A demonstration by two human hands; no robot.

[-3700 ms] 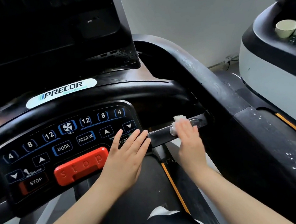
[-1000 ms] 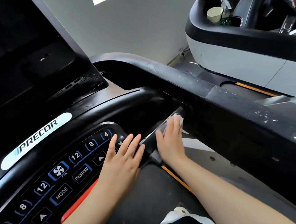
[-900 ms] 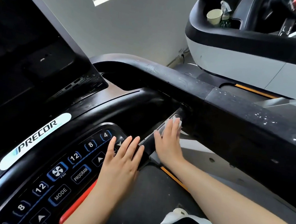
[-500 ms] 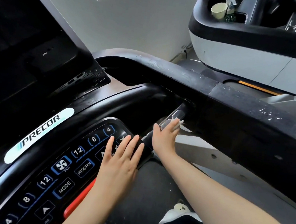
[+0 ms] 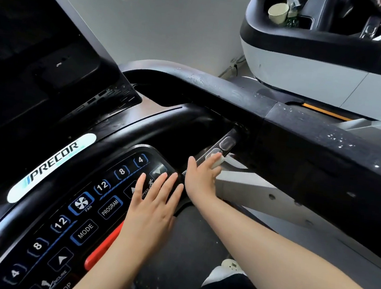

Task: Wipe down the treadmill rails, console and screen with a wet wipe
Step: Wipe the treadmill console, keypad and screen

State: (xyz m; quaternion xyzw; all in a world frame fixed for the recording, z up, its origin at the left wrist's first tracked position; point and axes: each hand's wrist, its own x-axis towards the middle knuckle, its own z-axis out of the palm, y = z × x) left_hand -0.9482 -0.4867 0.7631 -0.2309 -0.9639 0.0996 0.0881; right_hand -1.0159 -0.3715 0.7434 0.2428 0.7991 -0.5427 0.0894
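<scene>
Grey wall [image 5: 174,25] behind; right hand [image 5: 201,177] presses a crumpled white wet wipe [image 5: 221,163] (mostly hidden) on the grip bar [image 5: 224,144], left hand [image 5: 153,201] flat on the console [image 5: 63,222].

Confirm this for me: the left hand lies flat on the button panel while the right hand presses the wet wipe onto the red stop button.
Not quite. The left hand does lie flat on the button panel, but the right hand presses the wet wipe onto the short grip bar beside the panel, not the red stop button. The head view shows it.
</scene>
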